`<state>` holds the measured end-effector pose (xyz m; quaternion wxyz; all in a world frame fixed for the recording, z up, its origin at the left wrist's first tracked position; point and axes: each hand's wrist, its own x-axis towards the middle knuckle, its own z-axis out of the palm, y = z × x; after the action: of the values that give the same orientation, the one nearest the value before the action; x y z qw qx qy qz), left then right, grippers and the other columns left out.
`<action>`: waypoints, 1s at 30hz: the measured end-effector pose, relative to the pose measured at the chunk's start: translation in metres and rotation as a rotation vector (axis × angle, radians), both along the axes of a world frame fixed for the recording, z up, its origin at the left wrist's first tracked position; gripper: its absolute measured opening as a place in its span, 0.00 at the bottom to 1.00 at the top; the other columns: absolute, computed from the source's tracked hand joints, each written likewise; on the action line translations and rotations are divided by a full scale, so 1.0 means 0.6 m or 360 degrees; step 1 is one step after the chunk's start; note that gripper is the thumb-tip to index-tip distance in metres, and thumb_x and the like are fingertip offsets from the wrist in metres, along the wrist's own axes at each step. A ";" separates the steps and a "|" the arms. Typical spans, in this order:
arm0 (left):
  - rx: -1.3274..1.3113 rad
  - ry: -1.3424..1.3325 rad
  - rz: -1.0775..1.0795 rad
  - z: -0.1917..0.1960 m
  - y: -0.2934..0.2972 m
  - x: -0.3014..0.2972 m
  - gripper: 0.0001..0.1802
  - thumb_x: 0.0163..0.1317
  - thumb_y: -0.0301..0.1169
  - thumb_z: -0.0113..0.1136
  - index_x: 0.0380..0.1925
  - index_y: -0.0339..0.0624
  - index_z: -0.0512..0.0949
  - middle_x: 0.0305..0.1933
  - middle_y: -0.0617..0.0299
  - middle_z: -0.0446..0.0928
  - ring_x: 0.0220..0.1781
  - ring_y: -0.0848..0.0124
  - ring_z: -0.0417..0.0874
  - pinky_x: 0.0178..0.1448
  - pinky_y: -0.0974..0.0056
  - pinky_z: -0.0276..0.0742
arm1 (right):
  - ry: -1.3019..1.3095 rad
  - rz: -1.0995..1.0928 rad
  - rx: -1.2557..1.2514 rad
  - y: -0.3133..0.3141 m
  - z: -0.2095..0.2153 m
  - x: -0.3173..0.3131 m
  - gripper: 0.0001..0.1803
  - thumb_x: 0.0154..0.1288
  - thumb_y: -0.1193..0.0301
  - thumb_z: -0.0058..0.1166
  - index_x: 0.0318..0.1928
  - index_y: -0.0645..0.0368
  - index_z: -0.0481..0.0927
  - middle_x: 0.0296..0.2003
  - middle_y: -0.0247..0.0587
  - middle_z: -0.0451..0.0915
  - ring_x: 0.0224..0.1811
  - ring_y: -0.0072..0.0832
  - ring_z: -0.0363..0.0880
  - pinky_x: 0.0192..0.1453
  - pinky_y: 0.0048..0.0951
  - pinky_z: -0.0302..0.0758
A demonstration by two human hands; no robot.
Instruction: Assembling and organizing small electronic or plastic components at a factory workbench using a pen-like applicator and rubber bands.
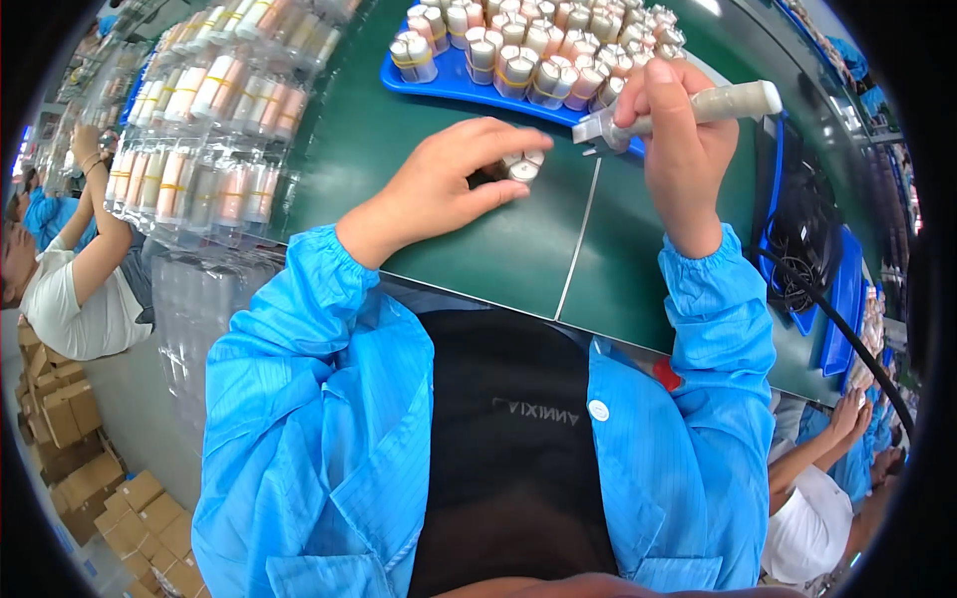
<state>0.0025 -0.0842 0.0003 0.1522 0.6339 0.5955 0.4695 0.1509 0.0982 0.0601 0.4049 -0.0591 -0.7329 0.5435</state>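
Over the green table (478, 254), I see right hand (688, 145) clenched round pale tool (738, 102), long axis left-right, broad end left; left hand (449, 179) curled around upright bundle (523, 169), can't tell if gripping.

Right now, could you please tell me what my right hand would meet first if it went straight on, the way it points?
Your right hand would probably meet the bundles in the blue tray, though its height is unclear.
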 end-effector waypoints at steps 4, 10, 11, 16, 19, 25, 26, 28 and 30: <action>-0.0019 0.0023 0.0220 -0.012 0.005 0.009 0.26 0.52 0.29 0.78 0.52 0.40 0.81 0.47 0.59 0.82 0.40 0.69 0.80 0.45 0.66 0.79 | -0.0125 0.0151 0.0025 -0.021 -0.004 0.012 0.18 0.78 0.66 0.48 0.29 0.63 0.76 0.26 0.39 0.79 0.28 0.21 0.73 0.33 0.24 0.69; -0.0011 -0.0010 0.0202 -0.013 0.007 0.018 0.25 0.53 0.28 0.77 0.52 0.40 0.80 0.47 0.61 0.82 0.43 0.69 0.82 0.49 0.66 0.80 | -0.0127 0.0179 0.0213 -0.020 -0.026 0.003 0.15 0.77 0.69 0.52 0.29 0.61 0.78 0.26 0.33 0.78 0.29 0.18 0.74 0.34 0.24 0.69; -0.0014 -0.0042 0.0227 -0.014 0.007 0.020 0.24 0.54 0.28 0.77 0.52 0.40 0.79 0.48 0.61 0.81 0.45 0.69 0.82 0.52 0.66 0.80 | -0.0110 0.0180 0.0262 -0.018 -0.030 0.000 0.16 0.77 0.68 0.52 0.29 0.61 0.78 0.26 0.33 0.78 0.29 0.18 0.74 0.34 0.24 0.69; -0.0039 -0.0239 0.0149 -0.014 0.011 0.024 0.24 0.56 0.27 0.75 0.52 0.39 0.78 0.52 0.60 0.80 0.50 0.68 0.82 0.55 0.65 0.79 | -0.0183 0.0208 0.0298 -0.013 -0.033 -0.007 0.16 0.77 0.68 0.52 0.28 0.60 0.78 0.26 0.32 0.78 0.29 0.17 0.73 0.34 0.23 0.69; 0.0007 -0.0119 0.0172 -0.015 0.014 0.022 0.24 0.55 0.27 0.76 0.52 0.39 0.78 0.52 0.59 0.79 0.49 0.66 0.81 0.53 0.65 0.80 | -0.0293 0.0214 0.0266 -0.016 -0.033 -0.008 0.16 0.76 0.69 0.52 0.28 0.60 0.77 0.25 0.31 0.78 0.29 0.16 0.73 0.33 0.22 0.69; 0.0089 0.0059 0.0196 -0.019 0.016 0.018 0.24 0.56 0.32 0.76 0.52 0.42 0.78 0.46 0.59 0.76 0.42 0.65 0.82 0.47 0.62 0.82 | -0.0332 0.0225 0.0266 -0.019 -0.036 -0.014 0.16 0.76 0.69 0.51 0.27 0.59 0.77 0.25 0.31 0.78 0.27 0.16 0.72 0.31 0.22 0.68; 0.0100 0.0051 0.0185 -0.018 0.016 0.018 0.24 0.56 0.32 0.76 0.51 0.42 0.78 0.46 0.59 0.76 0.41 0.66 0.82 0.46 0.62 0.81 | -0.0286 0.0211 0.0280 -0.020 -0.038 -0.018 0.17 0.76 0.67 0.54 0.26 0.59 0.77 0.22 0.29 0.77 0.25 0.14 0.71 0.29 0.22 0.66; 0.0056 0.0024 0.0187 -0.015 0.014 0.020 0.24 0.55 0.28 0.75 0.52 0.40 0.78 0.48 0.58 0.77 0.46 0.65 0.82 0.50 0.63 0.81 | -0.0235 0.0194 0.0295 -0.019 -0.039 -0.019 0.18 0.75 0.65 0.56 0.25 0.58 0.78 0.20 0.27 0.75 0.23 0.13 0.69 0.27 0.22 0.64; 0.0013 -0.0003 0.0184 -0.013 0.014 0.019 0.24 0.55 0.24 0.74 0.53 0.39 0.79 0.51 0.57 0.79 0.50 0.64 0.82 0.54 0.64 0.80 | -0.0216 0.0205 0.0348 -0.019 -0.039 -0.018 0.18 0.75 0.66 0.56 0.25 0.59 0.78 0.19 0.28 0.75 0.23 0.13 0.70 0.26 0.22 0.64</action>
<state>0.0138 -0.0760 -0.0075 0.1229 0.5987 0.6291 0.4804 0.1404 0.0871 0.0369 0.3228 -0.0041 -0.8156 0.4802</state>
